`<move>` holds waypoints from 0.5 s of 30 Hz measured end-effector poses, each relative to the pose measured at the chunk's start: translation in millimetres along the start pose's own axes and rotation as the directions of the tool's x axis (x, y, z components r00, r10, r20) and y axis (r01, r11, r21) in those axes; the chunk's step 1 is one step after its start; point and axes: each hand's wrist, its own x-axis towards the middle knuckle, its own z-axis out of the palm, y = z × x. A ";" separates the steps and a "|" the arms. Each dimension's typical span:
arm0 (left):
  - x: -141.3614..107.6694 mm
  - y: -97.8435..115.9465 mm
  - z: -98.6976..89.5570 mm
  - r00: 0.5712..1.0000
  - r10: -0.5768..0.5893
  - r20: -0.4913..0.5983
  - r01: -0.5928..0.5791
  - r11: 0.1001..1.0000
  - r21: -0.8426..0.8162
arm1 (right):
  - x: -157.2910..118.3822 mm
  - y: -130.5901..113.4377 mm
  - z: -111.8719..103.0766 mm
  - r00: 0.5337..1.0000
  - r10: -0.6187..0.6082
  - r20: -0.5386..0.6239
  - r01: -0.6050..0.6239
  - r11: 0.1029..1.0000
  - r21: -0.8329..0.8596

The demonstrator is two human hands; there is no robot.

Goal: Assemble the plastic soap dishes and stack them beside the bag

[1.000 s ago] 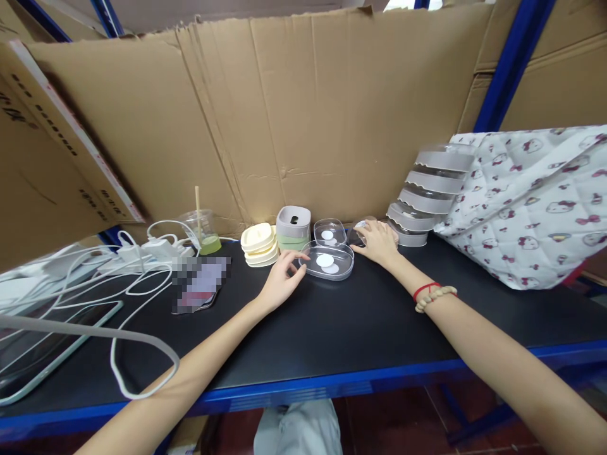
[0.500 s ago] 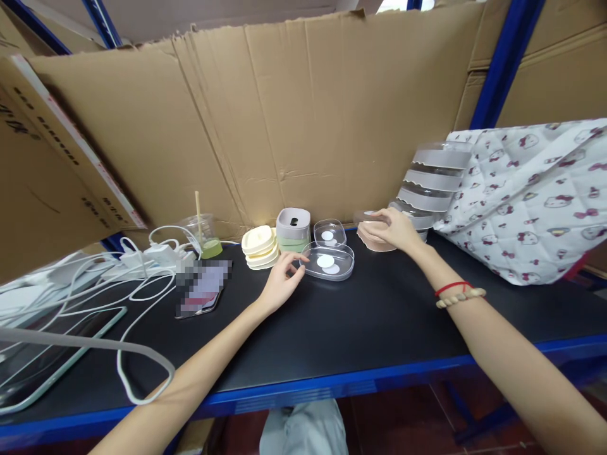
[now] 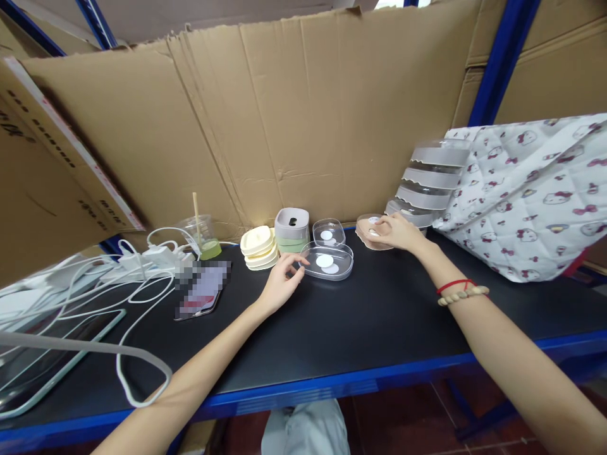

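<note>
My left hand (image 3: pixel 283 278) rests on the black tabletop with loosely bent fingers. Its thumb and index finger are apart, and the index fingertip reaches the left rim of a clear oval plastic container (image 3: pixel 339 268) with white round stickers. My right hand (image 3: pixel 401 232) pinches the right side of a clear lid (image 3: pixel 373 220) lying over a pinkish, wavy-edged piece (image 3: pixel 364 235). Between the hands, a smaller clear container (image 3: pixel 328 226) stands behind the oval one. A grey-and-green box (image 3: pixel 292 221) with a hole in its top and stacked cream lids (image 3: pixel 258 239) are beyond my left hand.
A leaning stack of clear containers with grey wavy bands (image 3: pixel 429 178) rises behind my right hand, beside a patterned quilted cloth (image 3: pixel 535 196). Leftward lie a phone (image 3: pixel 203 291), tangled white cables (image 3: pixel 152 268) and a plastic cup (image 3: pixel 208 243). Cardboard (image 3: pixel 332 126) walls the back.
My right hand has lowered the clear lid, blurred and raised before, onto the pinkish piece. My left hand stays in place by the oval container.
</note>
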 end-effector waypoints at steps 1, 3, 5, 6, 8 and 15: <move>0.0 -0.1 0.1 1.000 -0.002 -0.001 0.002 1.000 -0.007 | -1.1 -2.0 1.2 1.000 0.008 -0.005 -0.008 1.000 -0.010; 0.3 -0.4 0.2 1.000 -0.008 -0.001 0.008 1.000 -0.020 | -2.6 -5.3 4.5 0.999 0.027 -0.033 -0.028 0.999 -0.031; 0.6 -0.7 0.1 1.000 -0.012 0.001 0.012 1.000 -0.021 | -3.1 -7.0 8.9 0.995 0.053 -0.083 -0.057 0.997 -0.046; 0.7 -0.9 0.0 1.000 -0.012 0.001 0.012 1.000 -0.021 | -2.8 -7.1 11.6 0.992 0.055 -0.111 -0.061 0.997 -0.050; 0.8 -1.2 -0.2 1.000 -0.012 0.002 0.012 1.000 -0.023 | -1.2 -6.3 17.9 0.988 0.023 -0.152 -0.031 0.998 -0.053; 0.6 -1.8 -0.2 1.000 -0.004 0.004 0.004 1.000 -0.008 | 3.3 -7.5 36.8 0.972 -0.233 -0.014 0.229 0.966 -0.121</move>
